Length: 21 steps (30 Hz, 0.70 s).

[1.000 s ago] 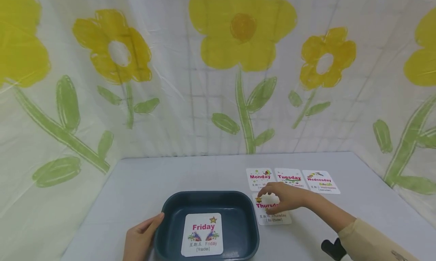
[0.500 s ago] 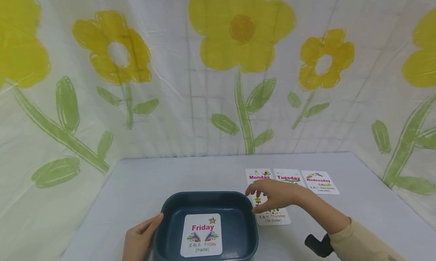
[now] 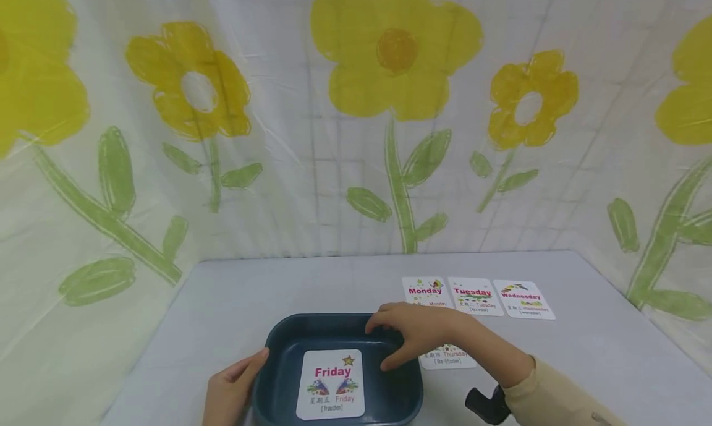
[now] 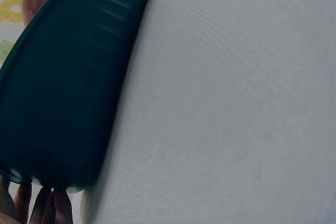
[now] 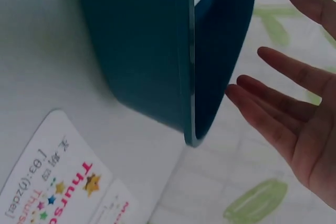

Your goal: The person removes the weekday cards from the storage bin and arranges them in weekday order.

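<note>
A dark teal plastic tub [image 3: 280,376] stands at the front of the table. The Friday card [image 3: 331,386] lies face up on its bottom. At the tub's left side my left hand [image 3: 230,386] grips the rim; in the left wrist view its fingertips [image 4: 62,205] press on the outer wall. My right hand [image 3: 414,330] hovers over the tub's right rim, fingers spread and holding nothing, as the right wrist view confirms. Beneath that hand and arm the Thursday card [image 3: 447,359] is partly hidden; it lies on the table right of the tub.
Behind the Thursday card, the Monday card [image 3: 425,290], Tuesday card [image 3: 476,296] and Wednesday card [image 3: 524,299] form a row. A black object [image 3: 486,406] shows beside the right sleeve [image 3: 547,389]. A flower-printed curtain [image 3: 267,216] hangs along the table's back edge.
My right hand has moved left from over the Thursday card to above the tub's right side. The left hand, the tub and the cards have stayed in place.
</note>
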Tool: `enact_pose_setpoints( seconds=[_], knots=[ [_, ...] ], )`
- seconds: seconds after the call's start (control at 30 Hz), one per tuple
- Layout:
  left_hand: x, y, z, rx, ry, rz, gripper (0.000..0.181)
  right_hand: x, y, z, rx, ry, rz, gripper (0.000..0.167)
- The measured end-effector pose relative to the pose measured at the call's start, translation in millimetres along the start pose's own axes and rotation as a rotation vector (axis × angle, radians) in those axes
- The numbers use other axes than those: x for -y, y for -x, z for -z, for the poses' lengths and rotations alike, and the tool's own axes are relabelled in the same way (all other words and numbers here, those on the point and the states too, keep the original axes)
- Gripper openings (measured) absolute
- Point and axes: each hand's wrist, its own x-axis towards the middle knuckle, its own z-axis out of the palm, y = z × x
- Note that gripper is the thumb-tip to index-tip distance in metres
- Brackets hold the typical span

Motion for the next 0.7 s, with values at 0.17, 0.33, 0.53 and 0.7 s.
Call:
enact_pose_setpoints(
  seconds=[0.17, 0.33, 0.53, 0.7],
  knots=[
    [0.2, 0.7, -0.5, 0.006, -0.014, -0.002, 0.078, 7.7, -11.6, -11.0, -0.001, 0.005, 0.047, 0.054],
    [0.8, 1.3, 0.1, 0.004, -0.022, -0.001, 0.077, 14.9, -20.0, -20.6, -0.004, -0.008, 0.054, 0.056],
    [0.1, 1.5, -0.1, 0.003, -0.020, -0.009, 0.078, 20.7, -27.1, -34.0, -0.052, -0.010, 0.074, 0.055],
    [0.4, 0.8, -0.9, 0.013, -0.021, -0.003, 0.082, 23.0, -34.4, -50.0, -0.111, -0.018, 0.073, 0.055]
  ],
)
